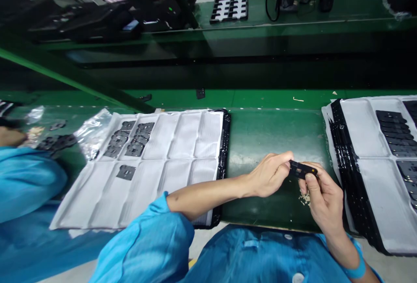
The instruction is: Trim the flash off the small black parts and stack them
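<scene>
Both my hands hold one small black flat part just above the green bench, in front of me. My left hand pinches its left end with closed fingers. My right hand grips its right end, thumb on top. A small pile of pale scraps lies on the bench just under the part. A white-lined tray to my left holds several black parts in its far left pockets. A stack of black trays with white liners and rows of black parts sits to my right.
Another person's blue sleeve and hand are at the far left beside loose black parts and a clear plastic bag. Across a green rail, a far bench carries a black-and-white parts tray, cables and dark equipment.
</scene>
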`<move>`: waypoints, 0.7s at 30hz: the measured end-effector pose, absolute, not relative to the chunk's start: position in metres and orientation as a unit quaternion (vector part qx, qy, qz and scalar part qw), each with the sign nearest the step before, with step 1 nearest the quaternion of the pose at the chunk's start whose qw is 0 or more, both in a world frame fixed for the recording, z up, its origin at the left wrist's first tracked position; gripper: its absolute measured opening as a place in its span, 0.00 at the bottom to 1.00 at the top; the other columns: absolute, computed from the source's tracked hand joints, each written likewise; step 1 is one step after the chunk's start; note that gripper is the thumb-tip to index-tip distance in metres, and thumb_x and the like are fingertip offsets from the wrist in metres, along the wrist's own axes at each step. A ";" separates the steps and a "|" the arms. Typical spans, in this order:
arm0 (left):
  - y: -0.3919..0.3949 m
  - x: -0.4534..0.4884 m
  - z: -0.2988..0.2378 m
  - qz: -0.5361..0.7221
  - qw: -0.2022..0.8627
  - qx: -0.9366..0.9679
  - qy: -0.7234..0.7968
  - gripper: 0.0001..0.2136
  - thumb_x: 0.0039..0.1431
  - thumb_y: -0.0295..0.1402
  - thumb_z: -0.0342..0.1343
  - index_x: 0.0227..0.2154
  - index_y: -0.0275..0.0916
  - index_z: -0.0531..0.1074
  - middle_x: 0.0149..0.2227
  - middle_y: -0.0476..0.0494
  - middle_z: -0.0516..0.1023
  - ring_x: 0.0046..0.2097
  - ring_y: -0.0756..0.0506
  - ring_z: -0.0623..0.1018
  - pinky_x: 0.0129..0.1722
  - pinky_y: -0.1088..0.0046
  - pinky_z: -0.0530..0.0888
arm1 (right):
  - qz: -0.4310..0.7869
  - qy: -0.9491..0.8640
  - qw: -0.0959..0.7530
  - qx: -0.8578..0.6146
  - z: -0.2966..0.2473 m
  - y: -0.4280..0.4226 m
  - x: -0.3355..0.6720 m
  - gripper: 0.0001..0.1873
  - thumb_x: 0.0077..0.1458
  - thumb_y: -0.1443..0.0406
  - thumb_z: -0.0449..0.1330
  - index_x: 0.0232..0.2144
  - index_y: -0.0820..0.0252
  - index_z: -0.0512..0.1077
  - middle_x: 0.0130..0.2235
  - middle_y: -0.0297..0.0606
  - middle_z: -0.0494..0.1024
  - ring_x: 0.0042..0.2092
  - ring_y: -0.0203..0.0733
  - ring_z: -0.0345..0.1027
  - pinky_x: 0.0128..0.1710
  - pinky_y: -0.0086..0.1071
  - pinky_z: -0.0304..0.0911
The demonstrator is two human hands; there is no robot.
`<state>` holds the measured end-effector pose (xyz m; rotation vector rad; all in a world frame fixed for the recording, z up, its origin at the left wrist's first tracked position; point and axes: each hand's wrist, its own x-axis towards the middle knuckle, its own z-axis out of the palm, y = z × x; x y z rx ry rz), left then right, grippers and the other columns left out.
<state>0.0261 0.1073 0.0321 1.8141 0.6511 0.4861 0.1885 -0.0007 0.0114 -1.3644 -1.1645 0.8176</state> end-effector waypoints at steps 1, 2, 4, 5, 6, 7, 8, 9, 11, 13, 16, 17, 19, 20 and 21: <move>0.107 0.026 0.032 0.203 0.544 0.767 0.274 0.09 0.70 0.33 0.40 0.31 0.43 0.57 0.24 0.56 0.57 0.26 0.50 0.60 0.31 0.70 0.59 | 0.347 -0.489 0.552 -0.580 0.012 -0.001 0.188 0.10 0.75 0.64 0.56 0.47 0.56 0.79 0.38 0.35 0.79 0.27 0.32 0.67 0.32 0.30 0.68; 0.107 0.026 0.031 0.201 0.544 0.768 0.273 0.09 0.70 0.33 0.40 0.31 0.43 0.57 0.24 0.56 0.57 0.26 0.49 0.60 0.31 0.70 0.59 | 0.347 -0.486 0.551 -0.583 0.013 -0.001 0.188 0.10 0.75 0.63 0.57 0.47 0.56 0.79 0.38 0.35 0.78 0.27 0.32 0.67 0.32 0.30 0.68; 0.108 0.025 0.032 0.192 0.546 0.769 0.271 0.08 0.70 0.32 0.40 0.32 0.43 0.57 0.24 0.55 0.58 0.27 0.49 0.60 0.31 0.70 0.60 | 0.348 -0.479 0.551 -0.587 0.015 0.000 0.189 0.10 0.74 0.62 0.57 0.45 0.57 0.79 0.35 0.34 0.77 0.27 0.33 0.67 0.31 0.30 0.67; 0.108 0.024 0.033 0.186 0.549 0.769 0.270 0.08 0.69 0.32 0.40 0.32 0.43 0.57 0.24 0.55 0.58 0.27 0.49 0.61 0.31 0.70 0.60 | 0.349 -0.477 0.551 -0.589 0.016 0.000 0.189 0.10 0.74 0.62 0.57 0.44 0.57 0.78 0.34 0.33 0.77 0.26 0.33 0.66 0.31 0.29 0.67; 0.109 0.023 0.034 0.176 0.552 0.769 0.269 0.08 0.69 0.32 0.41 0.32 0.43 0.57 0.24 0.55 0.58 0.27 0.49 0.61 0.32 0.70 0.60 | 0.350 -0.475 0.551 -0.590 0.016 0.000 0.189 0.10 0.74 0.62 0.57 0.42 0.57 0.78 0.32 0.32 0.76 0.26 0.33 0.66 0.30 0.29 0.66; 0.109 0.022 0.036 0.165 0.555 0.770 0.267 0.07 0.69 0.31 0.41 0.32 0.43 0.57 0.24 0.55 0.59 0.27 0.49 0.61 0.32 0.70 0.60 | 0.352 -0.474 0.551 -0.590 0.017 0.000 0.190 0.11 0.74 0.62 0.57 0.40 0.57 0.77 0.31 0.32 0.75 0.26 0.33 0.66 0.30 0.29 0.65; 0.110 0.021 0.039 0.153 0.558 0.771 0.265 0.06 0.68 0.31 0.42 0.33 0.43 0.57 0.25 0.55 0.59 0.27 0.49 0.61 0.32 0.70 0.60 | 0.353 -0.472 0.551 -0.591 0.017 0.001 0.190 0.12 0.74 0.62 0.57 0.38 0.57 0.76 0.29 0.31 0.74 0.26 0.33 0.65 0.29 0.29 0.65; 0.111 0.021 0.041 0.142 0.560 0.773 0.264 0.06 0.68 0.31 0.43 0.33 0.43 0.57 0.25 0.55 0.59 0.28 0.48 0.62 0.32 0.70 0.61 | 0.353 -0.470 0.551 -0.592 0.017 0.001 0.190 0.12 0.74 0.62 0.57 0.36 0.57 0.76 0.28 0.30 0.73 0.25 0.33 0.65 0.29 0.28 0.64; 0.112 0.020 0.044 0.132 0.562 0.773 0.264 0.06 0.69 0.33 0.44 0.34 0.43 0.58 0.26 0.55 0.61 0.29 0.48 0.63 0.33 0.70 0.61 | 0.349 -0.467 0.551 -0.597 0.017 0.001 0.190 0.12 0.74 0.62 0.57 0.38 0.57 0.76 0.27 0.29 0.72 0.26 0.33 0.66 0.29 0.28 0.64; 0.113 0.020 0.044 0.140 0.566 0.766 0.271 0.09 0.73 0.37 0.42 0.34 0.43 0.58 0.27 0.55 0.61 0.29 0.48 0.64 0.33 0.70 0.61 | 0.343 -0.467 0.550 -0.602 0.017 0.001 0.189 0.10 0.74 0.62 0.57 0.41 0.57 0.77 0.27 0.29 0.71 0.26 0.33 0.66 0.29 0.28 0.64; 0.112 0.022 0.040 0.162 0.566 0.755 0.289 0.14 0.75 0.38 0.39 0.31 0.43 0.58 0.25 0.54 0.60 0.29 0.48 0.63 0.33 0.70 0.62 | 0.339 -0.474 0.553 -0.596 0.015 0.001 0.187 0.10 0.75 0.63 0.56 0.44 0.57 0.78 0.30 0.30 0.73 0.27 0.34 0.66 0.31 0.29 0.65; 0.112 0.023 0.038 0.169 0.562 0.754 0.297 0.14 0.75 0.37 0.39 0.31 0.43 0.58 0.25 0.54 0.61 0.29 0.49 0.63 0.33 0.70 0.62 | 0.338 -0.477 0.554 -0.592 0.014 0.001 0.186 0.10 0.75 0.63 0.56 0.45 0.57 0.78 0.31 0.31 0.74 0.27 0.33 0.66 0.31 0.30 0.65; 0.111 0.024 0.035 0.179 0.553 0.752 0.311 0.13 0.73 0.35 0.40 0.30 0.43 0.57 0.25 0.54 0.60 0.29 0.49 0.63 0.33 0.70 0.61 | 0.333 -0.489 0.553 -0.587 0.011 0.001 0.185 0.10 0.75 0.64 0.56 0.46 0.57 0.78 0.33 0.32 0.74 0.28 0.33 0.66 0.33 0.31 0.66; 0.110 0.025 0.034 0.182 0.551 0.750 0.317 0.13 0.73 0.34 0.40 0.29 0.43 0.57 0.25 0.54 0.60 0.29 0.49 0.63 0.33 0.70 0.61 | 0.327 -0.495 0.551 -0.586 0.010 0.001 0.184 0.10 0.75 0.65 0.56 0.47 0.57 0.78 0.34 0.32 0.74 0.28 0.34 0.67 0.33 0.31 0.66; 0.110 0.025 0.033 0.184 0.550 0.748 0.321 0.12 0.72 0.34 0.40 0.29 0.43 0.57 0.25 0.54 0.60 0.29 0.49 0.63 0.32 0.70 0.60 | 0.321 -0.501 0.549 -0.586 0.009 0.001 0.184 0.10 0.75 0.65 0.56 0.47 0.56 0.78 0.35 0.33 0.75 0.28 0.34 0.67 0.34 0.32 0.66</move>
